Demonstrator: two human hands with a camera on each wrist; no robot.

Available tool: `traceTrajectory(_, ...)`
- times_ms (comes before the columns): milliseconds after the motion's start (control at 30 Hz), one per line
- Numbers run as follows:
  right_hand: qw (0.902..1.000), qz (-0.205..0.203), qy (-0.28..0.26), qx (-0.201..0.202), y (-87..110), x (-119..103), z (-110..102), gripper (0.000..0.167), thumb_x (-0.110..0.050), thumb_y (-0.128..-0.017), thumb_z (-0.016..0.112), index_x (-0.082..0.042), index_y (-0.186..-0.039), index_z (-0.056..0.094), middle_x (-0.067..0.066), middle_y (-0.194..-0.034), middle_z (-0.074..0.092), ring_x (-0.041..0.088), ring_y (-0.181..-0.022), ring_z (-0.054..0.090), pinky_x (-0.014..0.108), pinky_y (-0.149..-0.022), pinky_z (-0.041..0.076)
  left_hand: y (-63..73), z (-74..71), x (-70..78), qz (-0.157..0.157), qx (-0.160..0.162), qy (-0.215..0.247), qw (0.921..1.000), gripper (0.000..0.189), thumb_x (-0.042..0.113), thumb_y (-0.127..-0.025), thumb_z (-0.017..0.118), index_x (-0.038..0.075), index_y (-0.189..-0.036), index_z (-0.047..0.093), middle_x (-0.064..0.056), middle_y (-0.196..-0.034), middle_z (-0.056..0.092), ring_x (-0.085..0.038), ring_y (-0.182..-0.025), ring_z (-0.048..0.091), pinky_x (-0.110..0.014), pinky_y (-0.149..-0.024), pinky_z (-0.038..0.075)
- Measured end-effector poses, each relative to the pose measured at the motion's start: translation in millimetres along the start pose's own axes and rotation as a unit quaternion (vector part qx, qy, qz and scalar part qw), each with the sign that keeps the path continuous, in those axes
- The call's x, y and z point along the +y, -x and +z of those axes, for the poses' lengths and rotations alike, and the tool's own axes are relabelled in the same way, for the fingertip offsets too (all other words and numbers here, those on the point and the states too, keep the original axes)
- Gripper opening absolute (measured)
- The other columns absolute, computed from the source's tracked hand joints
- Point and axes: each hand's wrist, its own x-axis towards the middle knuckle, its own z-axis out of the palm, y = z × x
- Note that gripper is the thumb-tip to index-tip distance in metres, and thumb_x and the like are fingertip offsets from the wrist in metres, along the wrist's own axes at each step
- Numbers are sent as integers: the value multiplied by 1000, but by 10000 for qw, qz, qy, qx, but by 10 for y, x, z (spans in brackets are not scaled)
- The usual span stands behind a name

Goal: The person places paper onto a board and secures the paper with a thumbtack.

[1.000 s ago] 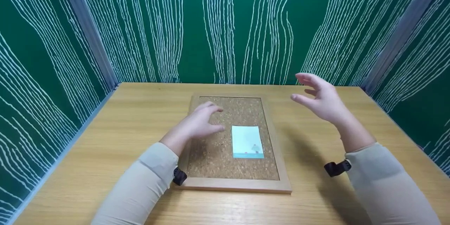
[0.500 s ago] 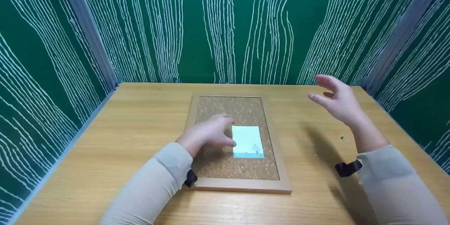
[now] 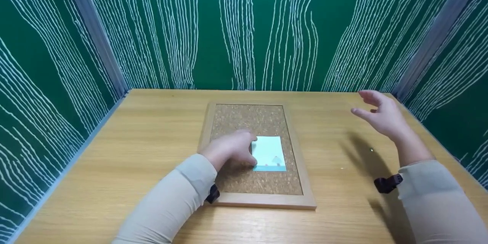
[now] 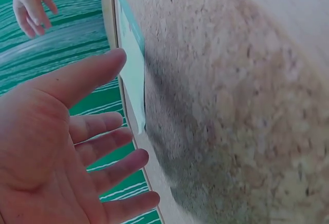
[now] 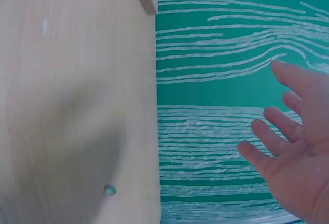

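A pale mint notepaper sheet point(image 3: 268, 153), with a small tree drawing and a teal lower band, lies on a wood-framed corkboard point(image 3: 263, 182). My left hand point(image 3: 233, 146) is at the sheet's left edge, thumb and fingers spread. In the left wrist view the left hand point(image 4: 67, 136) has extended fingers, with the sheet point(image 4: 132, 64) beyond the thumb tip; whether they touch, I cannot tell. Raised over the table's right side is my right hand point(image 3: 383, 116), fingers loosely bent, holding nothing. Nearest below it sits a tiny shiny round object point(image 3: 371, 150), perhaps a thumbtack.
The wooden table point(image 3: 152, 133) carries the corkboard near its middle. A tiny whitish speck point(image 3: 342, 168) shows between board and right arm. Green panels point(image 3: 213, 45) with white wavy lines stand at the back and both sides.
My left hand has moved right and down from above the board to the sheet's left edge. My right hand has drifted right and slightly lower, revealing the tiny shiny object. Sheet and board stay put.
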Motion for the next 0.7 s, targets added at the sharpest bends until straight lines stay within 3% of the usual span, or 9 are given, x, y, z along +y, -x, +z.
traceTrajectory(167,9988,191,266,-355,23,154,-60,84,-53,-95,67,-2,-154,36,29,-154,37,51,-140,33,67,-107,31,3,24,31,-76,-135,-91,9998,66,33,-83,82,9,-140,59,-4,-124,59,-20,-102,53,-38,-93,47)
traceTrajectory(400,9938,323,641,-855,64,365,-117,78,-45,-99,64,7,-149,37,35,-148,40,55,-135,37,68,-105,32,-8,21,42,-83,-192,-242,9995,44,32,-82,83,10,-115,66,-1,-101,58,-21,-90,53,-36,-77,46)
traceTrajectory(700,9746,953,1141,-1675,154,508,-179,74,-40,-100,63,12,-146,38,41,-143,40,58,-129,38,68,-102,37,12,-1,65,-215,-256,-357,9988,33,35,-82,82,11,-96,64,-3,-94,58,-22,-86,52,-36,-73,45)
